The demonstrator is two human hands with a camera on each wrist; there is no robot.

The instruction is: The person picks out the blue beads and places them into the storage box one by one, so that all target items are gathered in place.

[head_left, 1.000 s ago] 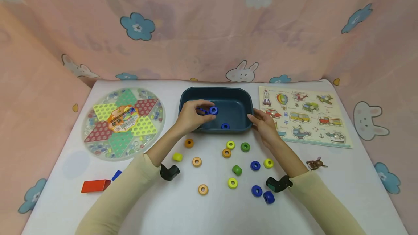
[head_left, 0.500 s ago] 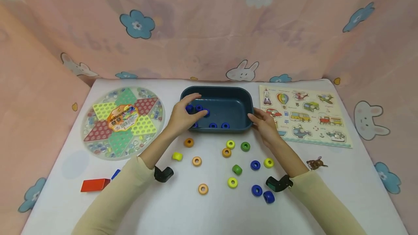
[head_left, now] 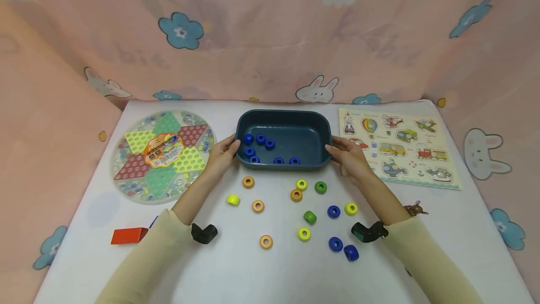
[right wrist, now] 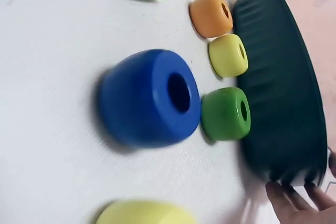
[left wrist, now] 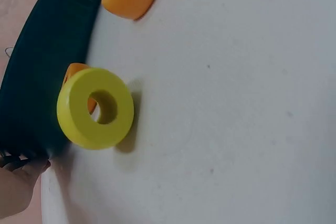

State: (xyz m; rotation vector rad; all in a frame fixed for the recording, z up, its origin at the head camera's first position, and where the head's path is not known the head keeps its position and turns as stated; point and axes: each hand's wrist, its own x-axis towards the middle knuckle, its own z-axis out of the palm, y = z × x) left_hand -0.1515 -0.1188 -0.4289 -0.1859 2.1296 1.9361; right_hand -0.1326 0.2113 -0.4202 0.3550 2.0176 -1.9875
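Observation:
A dark teal rectangular tub (head_left: pixel 295 167) stands at the back middle of the table, with several blue beads (head_left: pixel 270 144) lying loose inside, mostly at its left end. My left hand (head_left: pixel 222 155) grips the tub's left end, thumb over the rim. At the opposite end my right hand (head_left: pixel 349 156) holds it the same way. In the left wrist view the left fingers (left wrist: pixel 32 169) curl against the tub's end wall. The right wrist view shows the right fingers (right wrist: pixel 294 200) under the tub's end.
In front of the tub lie loose orange beads (head_left: pixel 266 241), yellow beads (head_left: pixel 304 234), green beads (head_left: pixel 310 217) and blue beads (head_left: pixel 335 244). A round marble game board (head_left: pixel 164 154) is at left, a picture puzzle board (head_left: pixel 396 149) at right. A red block (head_left: pixel 128 235) lies front left.
My left hand has let go of blue beads inside the tub, then moved left and out to grip its left end. The right hand has kept its hold on the right end.

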